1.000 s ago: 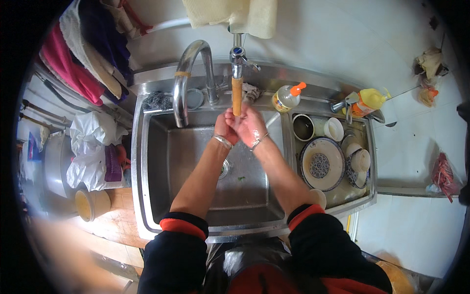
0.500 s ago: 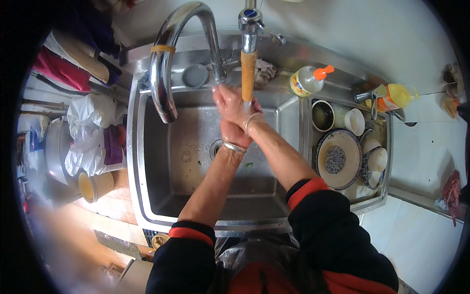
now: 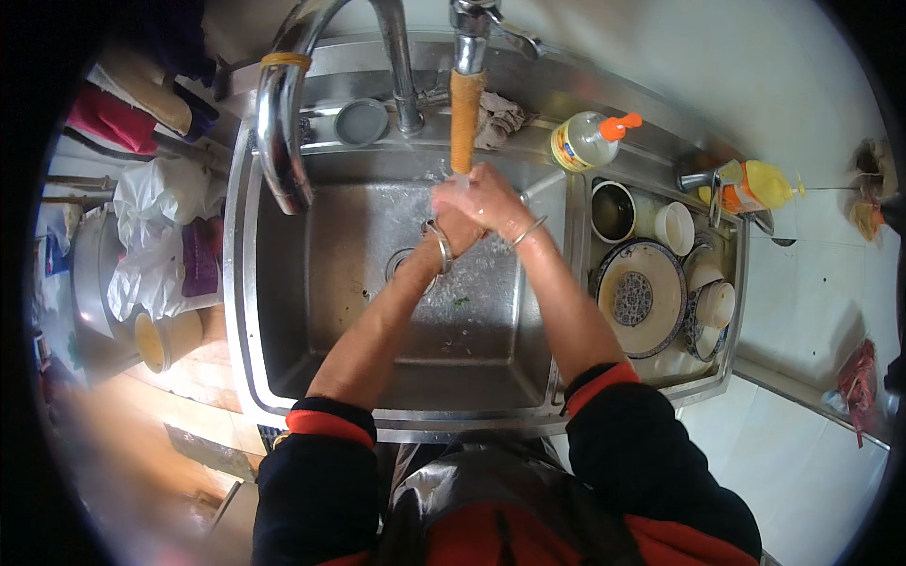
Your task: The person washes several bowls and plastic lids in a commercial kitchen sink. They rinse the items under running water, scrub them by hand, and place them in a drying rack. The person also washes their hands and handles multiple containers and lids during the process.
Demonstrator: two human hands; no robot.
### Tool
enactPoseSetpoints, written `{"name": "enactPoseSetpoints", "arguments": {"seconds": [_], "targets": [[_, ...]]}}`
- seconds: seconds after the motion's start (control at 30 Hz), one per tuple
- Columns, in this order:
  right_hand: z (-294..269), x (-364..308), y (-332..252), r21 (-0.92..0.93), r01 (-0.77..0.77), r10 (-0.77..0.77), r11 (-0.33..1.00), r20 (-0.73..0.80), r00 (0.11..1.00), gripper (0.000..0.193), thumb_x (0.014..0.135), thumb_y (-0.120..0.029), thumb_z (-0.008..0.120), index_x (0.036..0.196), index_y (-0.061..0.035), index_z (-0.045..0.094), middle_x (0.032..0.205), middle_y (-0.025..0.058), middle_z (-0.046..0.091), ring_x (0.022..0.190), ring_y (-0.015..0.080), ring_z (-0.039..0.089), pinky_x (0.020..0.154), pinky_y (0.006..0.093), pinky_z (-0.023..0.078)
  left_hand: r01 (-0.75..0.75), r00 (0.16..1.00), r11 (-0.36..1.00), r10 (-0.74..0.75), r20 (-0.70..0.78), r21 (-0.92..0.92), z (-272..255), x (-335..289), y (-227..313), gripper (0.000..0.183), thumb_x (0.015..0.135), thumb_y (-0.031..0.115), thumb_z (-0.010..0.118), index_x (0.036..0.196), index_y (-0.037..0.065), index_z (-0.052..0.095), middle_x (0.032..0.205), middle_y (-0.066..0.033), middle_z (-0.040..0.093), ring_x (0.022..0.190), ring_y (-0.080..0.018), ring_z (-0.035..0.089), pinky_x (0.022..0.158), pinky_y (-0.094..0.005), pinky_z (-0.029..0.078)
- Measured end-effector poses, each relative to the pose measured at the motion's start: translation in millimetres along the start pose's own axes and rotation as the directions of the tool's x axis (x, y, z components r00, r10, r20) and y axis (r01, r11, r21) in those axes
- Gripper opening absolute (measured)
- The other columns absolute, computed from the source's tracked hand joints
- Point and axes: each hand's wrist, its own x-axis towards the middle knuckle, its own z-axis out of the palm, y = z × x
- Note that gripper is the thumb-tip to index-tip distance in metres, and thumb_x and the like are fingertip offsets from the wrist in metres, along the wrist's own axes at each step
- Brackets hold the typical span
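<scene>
Hands: your right hand lies over your left hand, the two together and touching, directly below the tap, over the back half of the left basin. Finger closure: cannot tell; they overlap, with water across them. No dish or tool visible in your grasp.

Progress (judged): rinsing under way, not finished. Done: both your hands are wet; sleeves clear of the water. Left: flow not yet off. Your dishes stand untouched in the right basin; whether they are washed, cannot tell.

Count:
- Taps: 2; yours, plus a curved spout at the left basin's back left corner.
- Bangles: 2, one per wrist.
- Plate: 1, by the right basin's left edge.
- Bowls: 1 dark inside, back left corner; 1 white, near the back edge; a pile at the right edge, at least 3 pieces, overlapped.
- Bottles: 2; a clear one on the sink's back ledge, a yellow one beyond the back right corner.
- Cloth: 1, back ledge.
- Green scrap: 1, basin floor.
</scene>
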Motion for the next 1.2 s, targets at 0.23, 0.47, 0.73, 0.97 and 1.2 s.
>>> {"name": "enactPoseSetpoints", "arguments": {"seconds": [0.23, 0.47, 0.73, 0.97, 1.2], "targets": [[18, -23, 23, 0.988, -0.086, -0.048, -0.131, 0.081, 0.996, 0.048, 0.094, -0.052, 0.044, 0.101, -0.0081, 0.062, 0.087, 0.0081, 0.061, 0.085, 0.0242, 0.061, 0.082, 0.0437, 0.051, 0.046, 0.996, 0.819, -0.083, -0.039, -0.571, 37, 11, 57, 0.022, 0.089, 0.022, 0.051, 0.076, 0.006, 0.055, 0.070, -0.0073, 0.056, 0.062, -0.0222, 0.056, 0.057, -0.0324, 0.047], [56, -91, -12, 0.997, -0.063, 0.199, 0.044, 0.053, 0.979, 0.068, 0.089, -0.051, 0.058, 0.136, -0.0077, 0.036, 0.123, 0.0118, 0.054, 0.123, 0.0216, 0.048, 0.104, 0.0416, 0.039, 0.054, 0.970, 0.576, 0.162, 0.179, -0.816, 36, 62, 94, 0.029, 0.093, 0.031, 0.050, 0.081, 0.006, 0.059, 0.072, -0.0051, 0.055, 0.065, -0.0171, 0.051, 0.055, -0.0262, 0.042], [57, -72, -40, 0.990, -0.084, 0.058, 0.110, 0.078, 0.995, 0.033, 0.089, -0.017, 0.062, 0.115, -0.0008, 0.049, 0.097, 0.0134, 0.061, 0.092, 0.0246, 0.063, 0.082, 0.0375, 0.053, 0.044, 0.918, 0.384, 0.347, 0.189, -0.922, 39, 86, 99, 0.032, 0.090, 0.035, 0.057, 0.087, 0.003, 0.062, 0.081, -0.0048, 0.056, 0.071, -0.0158, 0.053, 0.061, -0.0263, 0.047], [54, -35, -1, 0.881, -0.059, -0.204, -0.470, -0.044, 0.978, 0.069, 0.084, -0.056, 0.061, 0.120, 0.0010, 0.046, 0.092, 0.0073, 0.056, 0.081, 0.0185, 0.055, 0.079, 0.0326, 0.048, -0.043, 0.941, -0.105, 0.329, -0.075, -0.994, 49, 77, 89, 0.033, 0.086, 0.028, 0.062, 0.104, 0.000, 0.059, 0.099, -0.0115, 0.063, 0.093, -0.0240, 0.061, 0.083, -0.0339, 0.055], [88, -99, -27, 0.979, -0.170, -0.145, -0.114, 0.153, 0.978, 0.066, 0.082, -0.052, 0.067, 0.123, -0.0058, 0.044, 0.097, 0.0066, 0.057, 0.092, 0.0190, 0.057, 0.089, 0.0383, 0.046, 0.069, 0.956, 0.191, 0.268, 0.120, -0.979, 38, 77, 92, 0.043, 0.087, 0.033, 0.060, 0.112, -0.003, 0.060, 0.106, -0.0156, 0.065, 0.096, -0.0266, 0.063, 0.086, -0.0361, 0.053]]}}
